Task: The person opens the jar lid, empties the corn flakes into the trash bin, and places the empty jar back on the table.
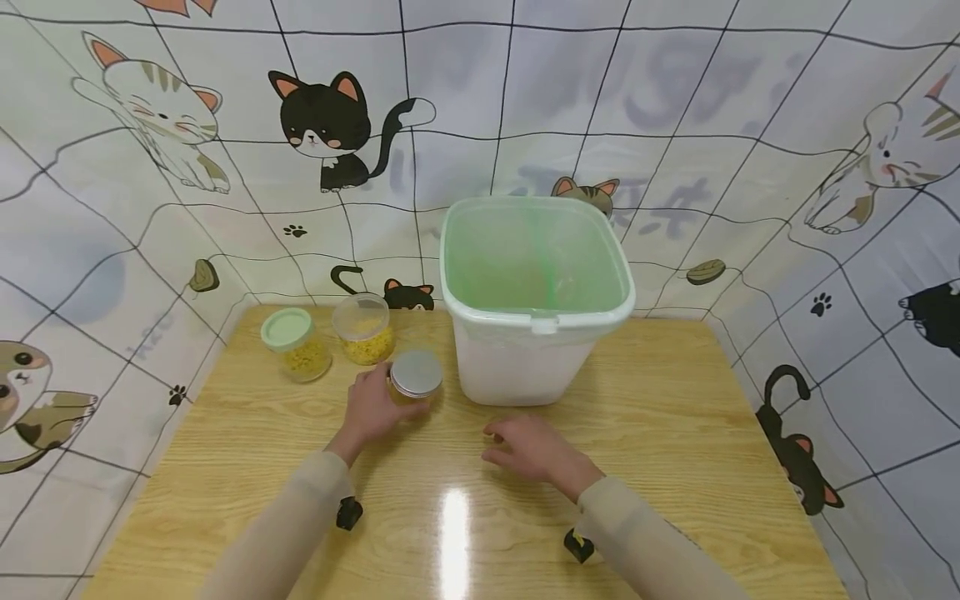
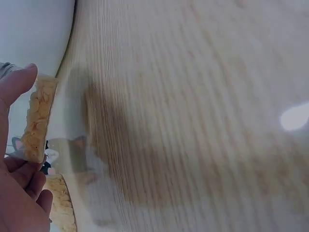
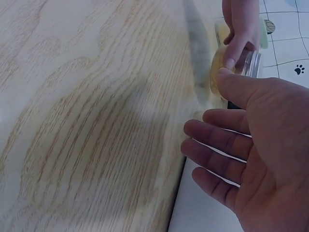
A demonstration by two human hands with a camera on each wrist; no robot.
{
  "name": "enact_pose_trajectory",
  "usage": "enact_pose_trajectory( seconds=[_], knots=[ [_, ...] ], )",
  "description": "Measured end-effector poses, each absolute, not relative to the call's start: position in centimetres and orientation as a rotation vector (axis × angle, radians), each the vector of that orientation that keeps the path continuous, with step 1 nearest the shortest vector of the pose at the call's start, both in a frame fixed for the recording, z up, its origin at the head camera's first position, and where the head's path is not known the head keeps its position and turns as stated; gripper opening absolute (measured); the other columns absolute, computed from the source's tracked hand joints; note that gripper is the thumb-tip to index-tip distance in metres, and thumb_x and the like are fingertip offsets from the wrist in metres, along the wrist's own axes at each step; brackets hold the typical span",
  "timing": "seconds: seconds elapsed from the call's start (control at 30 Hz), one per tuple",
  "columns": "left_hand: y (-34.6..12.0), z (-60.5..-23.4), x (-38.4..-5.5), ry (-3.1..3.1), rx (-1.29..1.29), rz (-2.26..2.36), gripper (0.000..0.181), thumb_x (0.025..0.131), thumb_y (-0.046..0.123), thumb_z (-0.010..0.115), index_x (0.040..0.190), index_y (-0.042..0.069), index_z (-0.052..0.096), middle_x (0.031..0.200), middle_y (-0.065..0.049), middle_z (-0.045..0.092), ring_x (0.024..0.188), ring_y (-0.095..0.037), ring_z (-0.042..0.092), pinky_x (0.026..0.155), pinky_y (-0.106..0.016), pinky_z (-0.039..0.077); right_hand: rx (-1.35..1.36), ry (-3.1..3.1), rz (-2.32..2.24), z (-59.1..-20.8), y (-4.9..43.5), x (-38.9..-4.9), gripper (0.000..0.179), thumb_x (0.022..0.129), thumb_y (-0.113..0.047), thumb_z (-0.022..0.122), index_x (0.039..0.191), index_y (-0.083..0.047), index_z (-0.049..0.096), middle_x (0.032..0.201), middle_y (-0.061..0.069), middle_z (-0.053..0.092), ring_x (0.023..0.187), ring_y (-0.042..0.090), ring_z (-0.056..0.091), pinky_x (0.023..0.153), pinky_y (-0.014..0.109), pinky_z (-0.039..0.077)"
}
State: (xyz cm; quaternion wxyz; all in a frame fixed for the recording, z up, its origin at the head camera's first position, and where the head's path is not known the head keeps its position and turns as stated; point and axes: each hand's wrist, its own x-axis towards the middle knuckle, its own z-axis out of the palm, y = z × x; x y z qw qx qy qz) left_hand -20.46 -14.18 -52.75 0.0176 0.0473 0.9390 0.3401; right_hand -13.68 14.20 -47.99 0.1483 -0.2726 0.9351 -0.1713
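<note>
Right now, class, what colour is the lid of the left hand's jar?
The lid is silver-grey, showing best in the head view.

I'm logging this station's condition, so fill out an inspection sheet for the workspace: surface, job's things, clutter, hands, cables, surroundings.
Surface: wood-grain table, glossy, with a bright reflection near the front.
Job's things: green-lid jar, clear jar and silver-lid jar, all left of the white bin with its pale green rim; yellow pieces show in the green-lid and clear jars.
Clutter: nothing seen.
Left hand: grips the silver-lid jar.
Right hand: holds nothing, fingers relaxed, in front of the bin.
Cables: nothing seen.
Surroundings: cat-print backdrop behind the table and along both sides.
</note>
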Motion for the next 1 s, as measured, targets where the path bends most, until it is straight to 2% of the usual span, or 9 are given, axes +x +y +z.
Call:
enact_pose_trajectory(
  seconds=[0.17, 0.47, 0.7, 0.77, 1.0],
  knots=[
    [-14.5, -52.5, -19.4, 2.937, 0.258, 1.018, 0.087, 0.065, 0.049, 0.086, 0.133, 0.007, 0.051, 0.128, -0.012, 0.060, 0.121, -0.037, 0.048, 0.105, -0.059, 0.031, -0.766, 2.688, -0.501, -47.6, 14.2, -13.6, 0.042, 0.096, -0.036, 0.059, 0.124, -0.005, 0.064, 0.114, 0.009, 0.071, 0.102, 0.023, 0.068, 0.089, 0.041, 0.054],
    [-14.3, -51.6, -17.6, 2.917, 0.372, 0.958, 0.087, 0.060, 0.047, 0.089, 0.129, 0.009, 0.054, 0.121, -0.007, 0.065, 0.111, -0.031, 0.056, 0.098, -0.054, 0.042, -0.730, 2.760, -0.538, -47.1, 14.4, -13.6, 0.043, 0.095, -0.036, 0.061, 0.123, -0.003, 0.064, 0.116, 0.011, 0.070, 0.105, 0.027, 0.067, 0.091, 0.044, 0.053],
    [-13.0, -50.4, -16.3, 2.823, 0.454, 1.004, 0.084, 0.061, 0.044, 0.090, 0.129, 0.010, 0.054, 0.121, -0.004, 0.064, 0.111, -0.026, 0.058, 0.095, -0.049, 0.047, -0.754, 2.830, -0.524, -46.9, 14.3, -13.9, 0.036, 0.091, -0.040, 0.065, 0.108, -0.008, 0.065, 0.106, 0.009, 0.071, 0.097, 0.027, 0.067, 0.082, 0.043, 0.055],
    [-12.6, -50.3, -16.0, 2.777, 0.491, 1.053, 0.084, 0.059, 0.039, 0.092, 0.129, 0.010, 0.054, 0.122, -0.003, 0.064, 0.112, -0.024, 0.059, 0.095, -0.046, 0.049, -0.739, 2.842, -0.508, -46.7, 14.1, -13.9, 0.038, 0.089, -0.045, 0.066, 0.109, -0.012, 0.063, 0.106, 0.007, 0.071, 0.096, 0.025, 0.066, 0.080, 0.042, 0.055],
    [-11.6, -50.7, -15.7, 2.677, 0.598, 1.106, 0.086, 0.058, 0.035, 0.093, 0.130, 0.010, 0.053, 0.122, -0.002, 0.061, 0.112, -0.020, 0.057, 0.098, -0.043, 0.049, -0.650, 2.840, -0.478, -46.6, 13.5, -13.5, 0.078, 0.081, -0.064, 0.066, 0.139, -0.015, 0.050, 0.126, 0.006, 0.063, 0.111, 0.025, 0.063, 0.087, 0.043, 0.054]
  ],
)
